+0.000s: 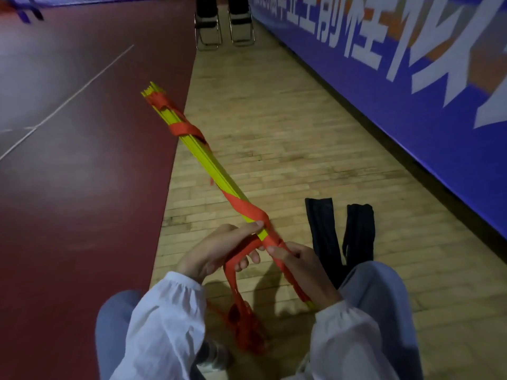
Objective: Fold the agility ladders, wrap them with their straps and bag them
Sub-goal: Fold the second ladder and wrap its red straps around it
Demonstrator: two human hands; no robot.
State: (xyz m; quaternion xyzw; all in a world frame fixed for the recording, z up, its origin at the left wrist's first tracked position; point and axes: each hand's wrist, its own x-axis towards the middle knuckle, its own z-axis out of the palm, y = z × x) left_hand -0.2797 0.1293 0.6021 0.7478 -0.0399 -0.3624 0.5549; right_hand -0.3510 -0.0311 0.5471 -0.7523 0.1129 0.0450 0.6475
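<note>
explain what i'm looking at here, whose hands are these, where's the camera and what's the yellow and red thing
There is no machine here. This is a single picture from a camera worn on a person's head, looking down at their own two hands, white sleeves and knees. The person is low over a wooden floor.

The right hand grips the near end of a folded ladder, which is a bundle of flat yellow rungs pointing away from the camera. The left hand holds the red strap. The strap is wound round the bundle in several places, and its loose end hangs down between the knees.

What look like two black bags lie on the floor to the right, near a blue banner.
</note>
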